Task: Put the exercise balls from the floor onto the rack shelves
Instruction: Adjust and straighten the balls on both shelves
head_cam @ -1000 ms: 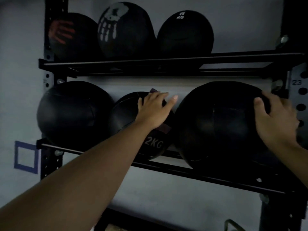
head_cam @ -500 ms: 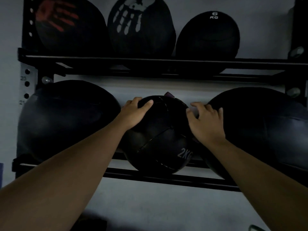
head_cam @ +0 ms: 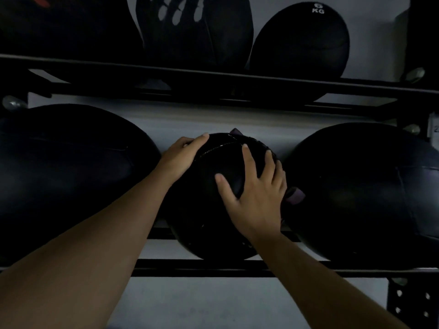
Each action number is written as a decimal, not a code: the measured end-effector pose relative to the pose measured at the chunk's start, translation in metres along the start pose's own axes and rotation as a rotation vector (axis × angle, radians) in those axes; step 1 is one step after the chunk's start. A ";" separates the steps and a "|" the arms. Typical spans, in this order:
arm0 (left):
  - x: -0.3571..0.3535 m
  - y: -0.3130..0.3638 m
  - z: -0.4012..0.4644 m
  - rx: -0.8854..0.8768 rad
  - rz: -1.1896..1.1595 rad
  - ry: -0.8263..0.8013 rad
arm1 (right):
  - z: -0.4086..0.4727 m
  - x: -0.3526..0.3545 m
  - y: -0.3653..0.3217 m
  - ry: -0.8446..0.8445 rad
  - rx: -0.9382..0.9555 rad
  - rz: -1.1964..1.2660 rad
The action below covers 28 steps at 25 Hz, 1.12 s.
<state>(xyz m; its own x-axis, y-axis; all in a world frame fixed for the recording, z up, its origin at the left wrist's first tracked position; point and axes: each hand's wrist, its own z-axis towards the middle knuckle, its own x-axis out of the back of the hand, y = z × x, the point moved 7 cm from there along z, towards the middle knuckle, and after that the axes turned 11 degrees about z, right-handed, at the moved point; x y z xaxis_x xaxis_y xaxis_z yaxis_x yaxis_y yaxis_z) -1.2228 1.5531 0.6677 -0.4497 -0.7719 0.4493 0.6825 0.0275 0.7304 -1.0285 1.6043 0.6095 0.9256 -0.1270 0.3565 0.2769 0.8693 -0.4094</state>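
Both my hands on the middle ball (head_cam: pixel 213 198), left hand (head_cam: pixel 180 157) cupping its top-left, right hand (head_cam: pixel 256 198) spread flat across its front, lower shelf (head_cam: pixel 213 267).

A pale wall (head_cam: pixel 237 302) stands behind; shiny bolts (head_cam: pixel 414 74) glint at the corners.

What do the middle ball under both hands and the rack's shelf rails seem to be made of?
The middle ball looks like black leather or vinyl panels: stitched seams cross its top and the finish is matte. Which of the two is unclear in this dim light. The shelf rail looks like metal tube with black matte paint, judging by its straight edges, the bolt heads and the perforated upright.
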 end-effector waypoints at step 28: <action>-0.006 0.010 -0.033 0.173 0.226 0.258 | 0.109 0.008 0.046 -0.340 -0.148 0.424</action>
<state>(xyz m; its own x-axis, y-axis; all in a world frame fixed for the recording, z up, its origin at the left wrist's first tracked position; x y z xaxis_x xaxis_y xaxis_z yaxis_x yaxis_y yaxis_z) -1.1937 1.5372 0.6554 -0.1242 -0.8678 0.4811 0.6308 0.3052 0.7134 -1.0359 1.6954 0.6847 0.8354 0.4009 0.3759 -0.0450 0.7315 -0.6804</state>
